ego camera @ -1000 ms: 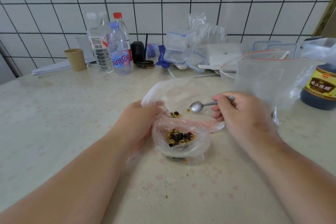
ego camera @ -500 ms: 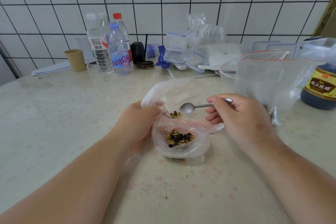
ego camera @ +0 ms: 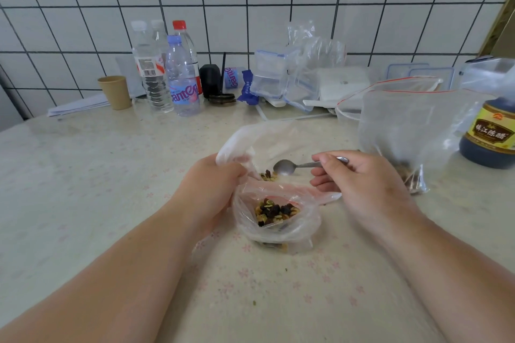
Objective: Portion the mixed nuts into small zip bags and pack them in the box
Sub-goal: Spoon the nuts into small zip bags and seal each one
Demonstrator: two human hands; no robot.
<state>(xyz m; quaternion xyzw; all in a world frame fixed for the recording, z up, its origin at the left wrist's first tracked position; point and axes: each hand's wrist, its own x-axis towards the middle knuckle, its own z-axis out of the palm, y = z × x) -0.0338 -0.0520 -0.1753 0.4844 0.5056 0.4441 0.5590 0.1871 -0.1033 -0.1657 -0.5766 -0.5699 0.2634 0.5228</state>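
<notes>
A small clear zip bag (ego camera: 303, 227) sits at the table's centre with a heap of mixed nuts (ego camera: 276, 211) inside. My left hand (ego camera: 214, 189) grips its left edge together with the white plastic of a larger bag (ego camera: 267, 139) behind it. A few nuts (ego camera: 268, 175) lie in that larger bag. My right hand (ego camera: 362, 184) holds a metal spoon (ego camera: 287, 166) by the handle, its empty bowl just right of those few nuts. A big red-zip bag (ego camera: 412, 131) stands at the right with nuts in its bottom corner.
Several water bottles (ego camera: 178, 75) and a brown paper cup (ego camera: 114, 92) stand at the back left. Clear lidded plastic boxes (ego camera: 271, 75) and crumpled bags sit at the back centre. A dark vinegar bottle (ego camera: 490, 131) stands at the far right. A tiled wall closes the back.
The spoon has moved left, from the middle of the larger bag toward the few nuts near my left hand. My left hand has stayed on the bag edges.
</notes>
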